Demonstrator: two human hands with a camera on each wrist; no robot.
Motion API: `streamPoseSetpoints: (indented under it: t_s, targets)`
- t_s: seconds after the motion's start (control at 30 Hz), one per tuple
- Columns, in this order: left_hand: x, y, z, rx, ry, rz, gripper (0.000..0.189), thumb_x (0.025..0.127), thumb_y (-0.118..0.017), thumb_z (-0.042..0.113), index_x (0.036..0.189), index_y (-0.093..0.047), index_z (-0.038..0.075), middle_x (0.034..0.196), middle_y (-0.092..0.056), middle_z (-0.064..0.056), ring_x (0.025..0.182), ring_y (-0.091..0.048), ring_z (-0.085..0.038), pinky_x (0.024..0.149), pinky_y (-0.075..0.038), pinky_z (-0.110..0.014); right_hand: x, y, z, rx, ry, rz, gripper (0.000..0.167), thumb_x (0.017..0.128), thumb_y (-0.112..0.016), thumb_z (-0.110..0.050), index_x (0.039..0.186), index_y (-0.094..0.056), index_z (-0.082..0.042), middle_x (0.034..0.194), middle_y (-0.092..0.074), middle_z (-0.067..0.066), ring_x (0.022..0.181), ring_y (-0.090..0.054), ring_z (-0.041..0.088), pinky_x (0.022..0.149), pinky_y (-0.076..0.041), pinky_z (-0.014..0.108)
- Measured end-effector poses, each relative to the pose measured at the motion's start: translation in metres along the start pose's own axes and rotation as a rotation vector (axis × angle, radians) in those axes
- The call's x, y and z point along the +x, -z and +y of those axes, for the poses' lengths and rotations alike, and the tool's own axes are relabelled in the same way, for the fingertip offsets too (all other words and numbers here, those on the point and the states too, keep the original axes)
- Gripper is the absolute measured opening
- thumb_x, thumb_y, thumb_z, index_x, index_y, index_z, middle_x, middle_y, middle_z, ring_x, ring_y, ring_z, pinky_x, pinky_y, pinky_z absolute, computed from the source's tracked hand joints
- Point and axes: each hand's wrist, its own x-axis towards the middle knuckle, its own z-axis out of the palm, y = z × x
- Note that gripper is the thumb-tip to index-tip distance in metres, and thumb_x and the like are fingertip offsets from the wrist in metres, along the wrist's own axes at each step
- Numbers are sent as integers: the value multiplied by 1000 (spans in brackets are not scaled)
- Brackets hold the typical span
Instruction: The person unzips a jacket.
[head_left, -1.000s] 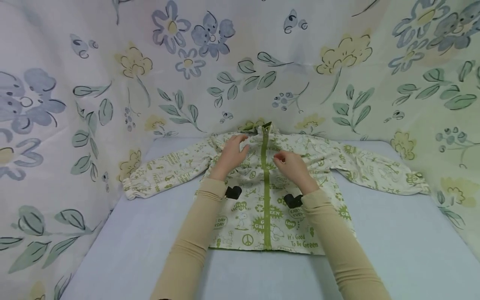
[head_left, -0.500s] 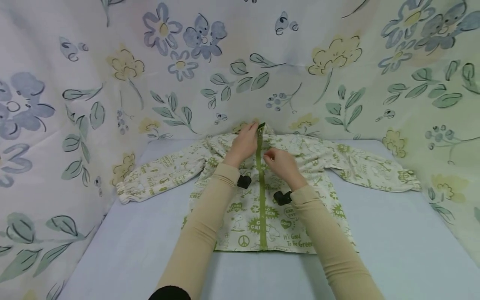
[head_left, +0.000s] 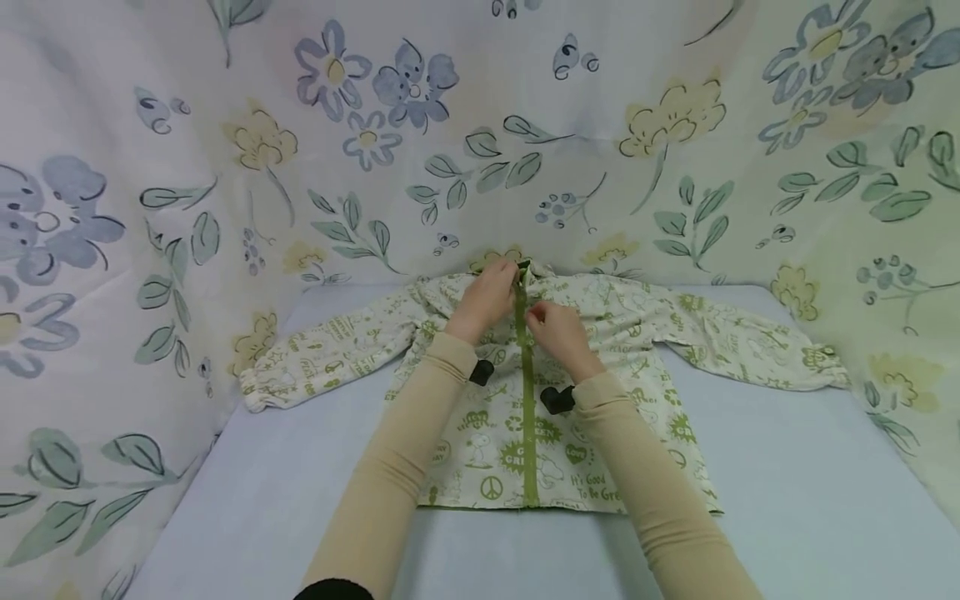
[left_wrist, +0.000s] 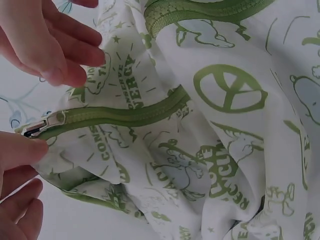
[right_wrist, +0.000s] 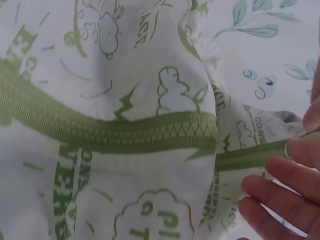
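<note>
A white jacket (head_left: 480, 450) with green print lies front up, its green zipper (head_left: 529, 433) running down the middle. My left hand (head_left: 483, 298) is at the collar. In the left wrist view its thumb and finger pinch the fabric beside the silver zipper slider (left_wrist: 45, 124) at the zipper's top. My right hand (head_left: 561, 333) hovers over the right chest, close to the zipper. Its fingers (right_wrist: 280, 200) look loosely bent in the right wrist view, and I see nothing held between them. The jacket's front bulges in folds below the hands.
Both sleeves, left (head_left: 330, 358) and right (head_left: 750, 342), stretch outward across the pale table (head_left: 285, 500). A floral curtain (head_left: 480, 83) stands behind the jacket and along the sides. Black wrist mounts (head_left: 557, 400) sit on the inner wrists, over the jacket.
My left hand has moved from above the left chest up and rightward to the collar and now pinches it. The collar's top sits a little lower. My right hand has shifted slightly left.
</note>
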Motion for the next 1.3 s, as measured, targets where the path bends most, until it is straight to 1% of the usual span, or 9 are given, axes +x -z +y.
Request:
streamPoseSetpoints:
  t_s: [0.07,0.17,0.3,0.37,0.47,0.63,0.7,1.07,1.3]
  targets:
    - [-2,0,1,9,-4,-20,18,93,-46,-1,109,-53,4,110,-50,-9,99,-50,-21,78,-45,-27,1,-1,-1,15,-20,-12,29,97,-49,-23,111,-63,-1,96,-65,14,75,-60,23,63,-49,36]
    - [-5,0,4,1,-9,-45,12,93,-50,1,104,-52,6,102,-51,-8,88,-52,-19,68,-45,-28,1,-2,-2,45,-50,-39,33,98,-47,-25,118,-59,-2,97,-64,13,76,-60,22,63,-48,36]
    - [-7,1,8,-16,-20,-58,10,92,-55,3,100,-50,7,93,-51,-6,75,-51,-19,57,-44,-29,1,-1,-4,90,-86,-62,35,99,-44,-27,122,-55,-2,89,-63,10,66,-57,20,56,-46,33]
    - [-8,1,9,-4,-29,-53,10,92,-56,4,98,-49,8,91,-51,-6,73,-51,-18,55,-43,-29,1,-1,-4,117,-102,-66,36,100,-43,-27,123,-54,-1,85,-62,10,63,-56,20,53,-45,33]
    - [-8,2,10,14,-38,-47,9,92,-56,4,96,-49,8,91,-51,-5,72,-50,-18,55,-43,-29,2,-2,-2,148,-119,-72,39,100,-42,-28,126,-52,-1,88,-62,12,65,-56,21,55,-45,34]
    - [-9,1,9,23,-40,-43,8,93,-56,4,94,-49,8,90,-51,-6,73,-49,-17,57,-42,-28,4,-5,2,191,-132,-53,41,100,-42,-31,129,-51,-3,106,-61,13,81,-59,23,69,-49,38]
    - [-10,0,9,29,-44,-40,6,94,-54,5,93,-49,8,89,-50,-6,73,-48,-17,58,-42,-28,5,-5,2,210,-134,-40,41,100,-42,-31,127,-52,-3,109,-60,14,85,-58,23,72,-48,39]
    - [-13,0,6,11,-57,-8,2,95,-52,4,94,-50,5,87,-51,-5,74,-48,-17,61,-42,-28,5,-5,-1,321,-138,10,34,100,-42,-33,110,-56,-4,94,-58,11,76,-53,24,61,-44,35]
    - [-14,9,4,26,-77,5,7,96,-49,4,100,-54,2,91,-53,-8,79,-52,-19,64,-44,-27,6,-3,-4,358,-113,-22,32,100,-41,-32,107,-54,-4,99,-57,15,76,-51,24,61,-43,35]
